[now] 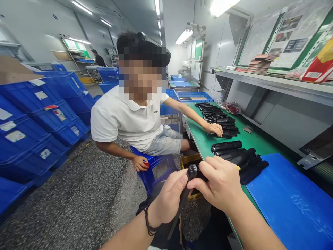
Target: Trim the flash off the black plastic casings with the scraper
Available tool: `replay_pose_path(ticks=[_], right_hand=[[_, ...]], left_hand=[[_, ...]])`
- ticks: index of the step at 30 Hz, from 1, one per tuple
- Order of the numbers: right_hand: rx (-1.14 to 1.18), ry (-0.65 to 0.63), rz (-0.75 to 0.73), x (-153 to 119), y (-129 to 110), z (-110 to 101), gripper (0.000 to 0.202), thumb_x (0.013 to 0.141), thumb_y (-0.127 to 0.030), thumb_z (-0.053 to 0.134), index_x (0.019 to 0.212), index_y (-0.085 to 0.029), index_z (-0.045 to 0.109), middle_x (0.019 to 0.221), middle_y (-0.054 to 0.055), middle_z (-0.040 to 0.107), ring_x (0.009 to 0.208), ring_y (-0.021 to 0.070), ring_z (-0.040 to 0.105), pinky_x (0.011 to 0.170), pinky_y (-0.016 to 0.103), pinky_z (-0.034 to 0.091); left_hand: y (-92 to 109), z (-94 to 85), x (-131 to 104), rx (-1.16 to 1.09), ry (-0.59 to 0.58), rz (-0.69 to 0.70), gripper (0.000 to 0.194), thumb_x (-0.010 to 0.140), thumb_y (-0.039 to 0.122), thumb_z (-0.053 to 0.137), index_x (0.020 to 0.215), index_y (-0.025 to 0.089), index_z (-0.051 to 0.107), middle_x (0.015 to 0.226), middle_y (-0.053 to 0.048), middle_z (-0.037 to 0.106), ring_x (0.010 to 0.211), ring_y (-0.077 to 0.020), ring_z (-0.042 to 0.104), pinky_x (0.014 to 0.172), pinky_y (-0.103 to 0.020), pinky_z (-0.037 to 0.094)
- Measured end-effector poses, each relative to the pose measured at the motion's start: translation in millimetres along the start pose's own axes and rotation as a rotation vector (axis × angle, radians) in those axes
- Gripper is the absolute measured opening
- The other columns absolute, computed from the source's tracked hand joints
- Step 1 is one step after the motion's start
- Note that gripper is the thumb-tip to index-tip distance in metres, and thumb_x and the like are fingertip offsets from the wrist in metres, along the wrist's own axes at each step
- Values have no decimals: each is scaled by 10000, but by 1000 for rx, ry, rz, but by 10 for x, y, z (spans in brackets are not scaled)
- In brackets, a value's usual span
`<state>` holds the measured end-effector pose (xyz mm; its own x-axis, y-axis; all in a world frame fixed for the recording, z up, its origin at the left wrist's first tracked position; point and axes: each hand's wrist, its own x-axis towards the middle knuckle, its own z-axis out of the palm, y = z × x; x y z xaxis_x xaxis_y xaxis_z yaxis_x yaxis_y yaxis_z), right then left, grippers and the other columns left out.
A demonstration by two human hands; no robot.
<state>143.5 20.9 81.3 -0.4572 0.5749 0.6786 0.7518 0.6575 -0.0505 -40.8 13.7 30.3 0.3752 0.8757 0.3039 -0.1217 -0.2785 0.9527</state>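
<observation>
My left hand is closed around a long black part with a rounded, glossy end that points up. The rest of the part runs down below the hand, tilted toward me. Close against that end, my right hand has its fingers curled and its thumb near the rounded tip. A thin shiny line shows between the right fingers and the tip; what the fingers hold is mostly hidden. Beyond my right hand, a group of similar black parts lies on the green table.
A person in a white shirt sits on a blue stool, one hand on a row of black parts. A blue sheet covers the table's near right. Stacked blue crates stand left; a shelf overhangs the table.
</observation>
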Motion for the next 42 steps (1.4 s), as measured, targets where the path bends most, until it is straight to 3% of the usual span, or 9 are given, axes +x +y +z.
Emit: replay_pose_path(ticks=[11, 17, 22, 29, 36, 42], right_hand=[[-123, 44, -33, -29, -104, 116, 535, 1115, -558, 389, 721, -211, 491, 687, 25, 470, 662, 188, 348, 633, 360, 193], [-23, -66, -46, -39, -161, 202, 607, 1080, -688, 330, 800, -206, 568, 731, 34, 522, 679, 197, 369, 634, 361, 195], [8, -138, -43, -86, -223, 312, 654, 1048, -756, 323, 858, -198, 605, 763, 36, 556, 702, 200, 394, 640, 359, 187], [41, -173, -23, -115, -261, 379, 672, 1043, -775, 295, 874, -202, 602, 758, 24, 553, 689, 195, 394, 645, 352, 175], [65, -261, -36, -113, -282, 401, 671, 1021, -806, 315, 845, -212, 572, 750, 21, 549, 689, 197, 402, 650, 352, 170], [87, -360, -60, -113, -354, 419, 690, 908, -894, 474, 823, -214, 546, 746, 19, 557, 692, 195, 434, 642, 346, 140]], left_hand=[[-67, 47, 3, -203, 88, -76, 541, 1064, 595, 428, 721, 193, 542, 644, -18, 500, 587, -142, 426, 540, -298, 335], [-63, 6, 113, -269, 350, -176, 546, 917, 723, 613, 793, 190, 601, 659, -1, 504, 585, -150, 449, 525, -303, 372], [56, -84, 291, -318, 364, -149, 617, 888, 727, 644, 650, 169, 531, 578, 20, 429, 509, -93, 356, 470, -258, 280], [141, -113, 438, -464, 393, -129, 620, 845, 718, 695, 614, 181, 487, 490, 46, 389, 426, -65, 310, 416, -219, 229], [127, -160, 510, -516, 413, -166, 614, 852, 718, 685, 623, 200, 449, 462, 71, 347, 361, -55, 283, 348, -191, 230], [184, -328, 640, -597, 476, -235, 543, 1035, 597, 475, 669, 198, 439, 471, 79, 333, 340, -51, 230, 331, -163, 231]])
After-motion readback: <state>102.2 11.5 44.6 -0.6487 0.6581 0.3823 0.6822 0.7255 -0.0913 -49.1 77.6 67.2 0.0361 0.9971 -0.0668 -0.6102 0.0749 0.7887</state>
